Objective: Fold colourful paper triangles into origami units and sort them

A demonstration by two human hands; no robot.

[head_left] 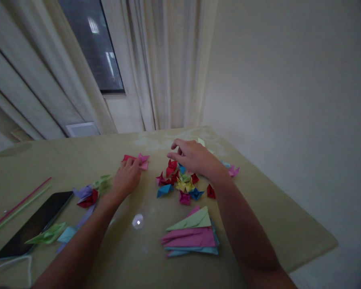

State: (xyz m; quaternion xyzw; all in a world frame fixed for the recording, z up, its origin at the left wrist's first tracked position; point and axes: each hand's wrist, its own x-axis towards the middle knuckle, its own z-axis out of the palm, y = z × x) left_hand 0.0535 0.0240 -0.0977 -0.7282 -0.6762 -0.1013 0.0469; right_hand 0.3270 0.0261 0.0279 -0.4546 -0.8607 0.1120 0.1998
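My left hand [128, 175] is at the left middle of the table, fingers curled down over red and pink origami pieces [143, 160]. The fingers partly cover these pieces. Over the back of a cluster of small folded paper pieces, my right hand [191, 154] hangs with thumb and forefinger apart and nothing between them. That cluster includes a yellow origami piece [185, 185], a red one [171, 167], a blue one [165, 190] and a magenta one [184, 198]. Part of the cluster is hidden behind my right hand and forearm.
Nearer me lies a stack of flat folded papers [192, 237] in green, pink and blue. On the left are a phone [36, 224], two thin sticks [25, 200], a white cable [10, 263] and more origami [88, 196]. A wall [289, 100] borders the table's right side.
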